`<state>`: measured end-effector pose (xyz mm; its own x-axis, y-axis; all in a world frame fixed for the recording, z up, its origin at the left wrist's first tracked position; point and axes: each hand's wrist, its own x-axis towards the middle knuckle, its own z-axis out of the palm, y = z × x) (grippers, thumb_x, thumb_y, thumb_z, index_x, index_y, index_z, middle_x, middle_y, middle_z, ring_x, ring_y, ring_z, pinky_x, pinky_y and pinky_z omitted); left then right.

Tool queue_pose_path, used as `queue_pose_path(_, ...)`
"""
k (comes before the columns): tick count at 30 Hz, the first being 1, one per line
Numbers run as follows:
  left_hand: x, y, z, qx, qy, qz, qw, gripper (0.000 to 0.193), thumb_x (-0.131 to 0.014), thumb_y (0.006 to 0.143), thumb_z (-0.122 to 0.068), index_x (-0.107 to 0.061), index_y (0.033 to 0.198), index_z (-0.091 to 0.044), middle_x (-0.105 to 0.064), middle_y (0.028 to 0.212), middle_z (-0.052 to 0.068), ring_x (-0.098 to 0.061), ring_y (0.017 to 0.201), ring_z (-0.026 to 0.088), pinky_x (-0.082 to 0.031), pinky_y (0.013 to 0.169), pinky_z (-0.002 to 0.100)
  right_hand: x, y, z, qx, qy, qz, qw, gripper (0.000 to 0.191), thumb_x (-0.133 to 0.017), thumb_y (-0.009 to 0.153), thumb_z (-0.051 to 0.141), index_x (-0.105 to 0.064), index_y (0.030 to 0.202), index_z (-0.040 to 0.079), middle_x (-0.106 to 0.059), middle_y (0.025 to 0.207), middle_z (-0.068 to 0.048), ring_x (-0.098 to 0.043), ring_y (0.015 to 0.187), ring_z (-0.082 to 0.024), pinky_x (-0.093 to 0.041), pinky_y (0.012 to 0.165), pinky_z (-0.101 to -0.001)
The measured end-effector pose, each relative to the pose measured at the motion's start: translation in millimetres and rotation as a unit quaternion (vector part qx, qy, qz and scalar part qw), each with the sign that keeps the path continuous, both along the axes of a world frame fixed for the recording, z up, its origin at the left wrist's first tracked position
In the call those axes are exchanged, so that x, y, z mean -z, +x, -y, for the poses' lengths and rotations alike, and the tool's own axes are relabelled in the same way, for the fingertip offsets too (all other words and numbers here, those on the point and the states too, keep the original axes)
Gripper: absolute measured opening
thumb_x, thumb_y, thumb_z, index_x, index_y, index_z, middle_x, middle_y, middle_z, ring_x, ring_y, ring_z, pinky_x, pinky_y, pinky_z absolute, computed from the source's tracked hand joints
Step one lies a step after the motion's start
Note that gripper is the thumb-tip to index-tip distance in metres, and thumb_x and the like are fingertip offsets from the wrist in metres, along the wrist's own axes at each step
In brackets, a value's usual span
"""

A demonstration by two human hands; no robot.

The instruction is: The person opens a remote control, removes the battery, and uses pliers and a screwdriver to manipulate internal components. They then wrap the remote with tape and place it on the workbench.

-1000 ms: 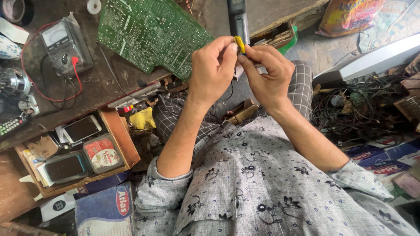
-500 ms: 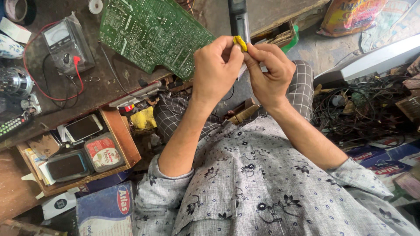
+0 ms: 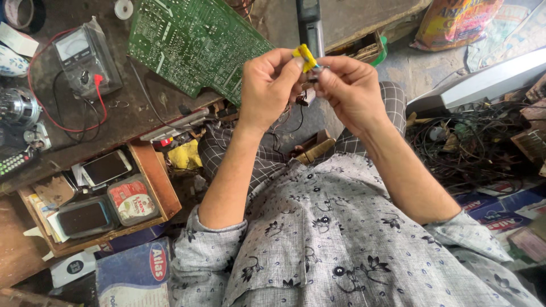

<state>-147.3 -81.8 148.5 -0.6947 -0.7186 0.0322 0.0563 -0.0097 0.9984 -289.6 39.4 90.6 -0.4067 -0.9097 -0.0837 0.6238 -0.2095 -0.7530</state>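
Head view: left hand (image 3: 270,85) and right hand (image 3: 348,88) both pinched a small yellow part (image 3: 305,58) between closed fingertips, held above the lap, near the green board (image 3: 193,42) on the tabletop (image 3: 131,116).

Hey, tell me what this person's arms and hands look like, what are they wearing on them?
Both hands are bare: no gloves, rings or watch show on the left hand or the right hand. The forearms are uncovered too. The sleeves of a grey shirt with a dark flower print are rolled up to about the elbows, the right one likewise.
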Motion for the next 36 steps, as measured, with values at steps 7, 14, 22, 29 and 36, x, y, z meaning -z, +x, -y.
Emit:
queue_pose_path(7,-26.2,3.0,-4.3,-0.041,-0.414,-0.046,0.908,0.031,-0.073,0.094,-0.005,-0.063,0.122,0.004,-0.057,0.126,0.016,-0.062,0.108,0.019,-0.063,0.080,0.029,-19.9,-5.0,3.5,0.023,0.023,-0.053,0.998,0.019,-0.074,0.100,0.002,-0.072,0.117,-0.005,-0.075,0.100,-0.010,-0.068,0.081,-0.012,-0.058,0.075,-0.0254)
queue_pose_path(14,-41.1,0.3,14.0,0.053,-0.597,0.041,0.799,0.019,-0.074,0.096,0.002,-0.068,0.114,0.002,-0.063,0.120,0.010,-0.062,0.117,0.027,-0.059,0.098,0.035,-24.3,-8.4,2.7,0.006,0.035,-0.021,0.999,0.013,-0.072,0.100,0.003,-0.073,0.111,-0.005,-0.075,0.098,-0.008,-0.068,0.078,-0.012,-0.058,0.073,-0.0255)
queue_pose_path(22,-44.1,-4.5,24.7,0.096,-0.700,0.009,0.708,0.019,-0.072,0.090,0.001,-0.065,0.107,0.006,-0.062,0.115,0.012,-0.062,0.115,0.029,-0.058,0.097,0.036,-23.6,-20.3,6.0,-0.062,0.067,-0.029,0.995,0.020,-0.069,0.102,0.007,-0.070,0.119,-0.004,-0.073,0.092,-0.008,-0.070,0.076,-0.012,-0.059,0.068,-0.0233)
queue_pose_path(29,-39.8,-3.2,23.9,0.098,-0.600,0.011,0.794,0.018,-0.067,0.090,0.006,-0.064,0.107,0.002,-0.064,0.112,0.011,-0.064,0.113,0.028,-0.059,0.091,0.038,-17.4,-20.2,9.8,-0.057,0.076,-0.091,0.991,0.025,-0.071,0.098,0.005,-0.070,0.121,-0.004,-0.075,0.096,-0.009,-0.074,0.080,-0.013,-0.063,0.072,-0.0255)
queue_pose_path(36,-16.6,-17.3,11.4,-0.067,-0.397,0.007,0.915,0.006,-0.059,0.109,-0.006,-0.062,0.107,0.000,-0.068,0.095,0.008,-0.071,0.086,0.020,-0.058,0.074,0.036,1.0,2.6,13.9,-0.006,0.045,-0.043,0.998,0.021,-0.071,0.101,0.004,-0.072,0.121,-0.003,-0.076,0.095,-0.010,-0.073,0.080,-0.013,-0.063,0.074,-0.0260)
